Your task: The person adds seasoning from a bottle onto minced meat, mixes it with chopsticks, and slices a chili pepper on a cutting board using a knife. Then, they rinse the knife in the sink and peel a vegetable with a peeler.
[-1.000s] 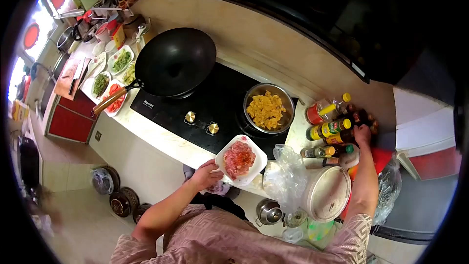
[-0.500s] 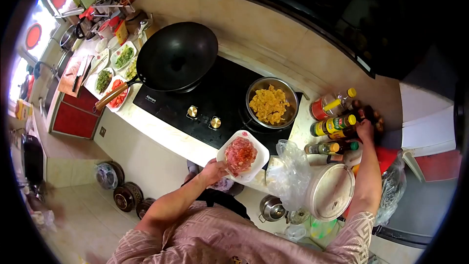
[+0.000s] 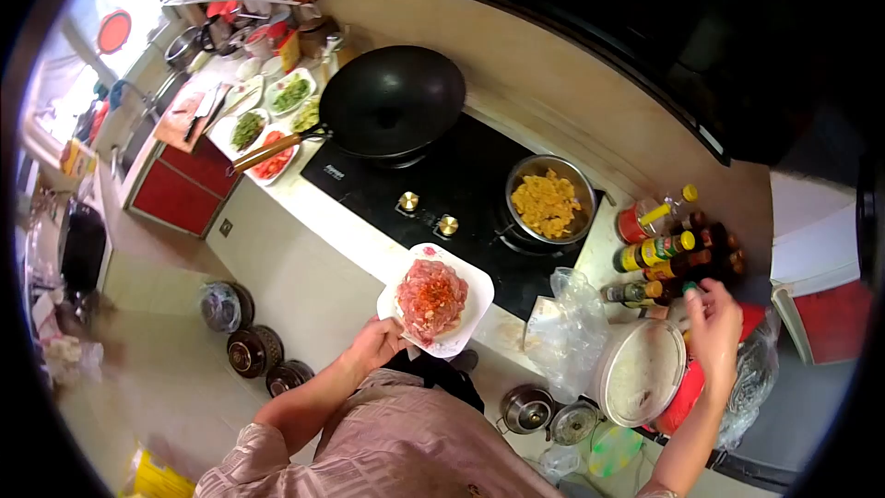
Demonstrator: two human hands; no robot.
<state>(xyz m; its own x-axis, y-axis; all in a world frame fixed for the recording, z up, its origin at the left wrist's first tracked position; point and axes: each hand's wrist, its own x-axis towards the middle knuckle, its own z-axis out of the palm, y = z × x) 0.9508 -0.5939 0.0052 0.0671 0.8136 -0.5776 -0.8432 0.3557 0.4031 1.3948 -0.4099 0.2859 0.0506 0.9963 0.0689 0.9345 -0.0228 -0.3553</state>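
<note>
My left hand [image 3: 380, 343] grips the lower left rim of a white square plate [image 3: 472, 300], fingers closed on it. On the plate sits a mound of raw minced meat [image 3: 430, 302] with red seasoning on top. My right hand [image 3: 715, 325] is over the right end of the counter, thumb and fingers apart, holding nothing that I can see. Beside its fingertips is a green-capped bottle [image 3: 690, 289], mostly hidden. Sauce bottles with yellow caps [image 3: 656, 250] stand just beyond that hand.
A black wok [image 3: 392, 101] and a steel pan of yellow scrambled egg [image 3: 546, 205] sit on the black cooktop [image 3: 369, 186]. A clear plastic bag [image 3: 573, 332] and a round white-lidded tub [image 3: 643, 373] are at the counter's front. Plates of chopped vegetables [image 3: 274, 166] stand left, near a knife [image 3: 200, 115].
My right hand has drawn back from among the sauce bottles toward me, its fingers now spread. The plate of meat, still in my left hand, has come nearer my body. The camera view has shifted.
</note>
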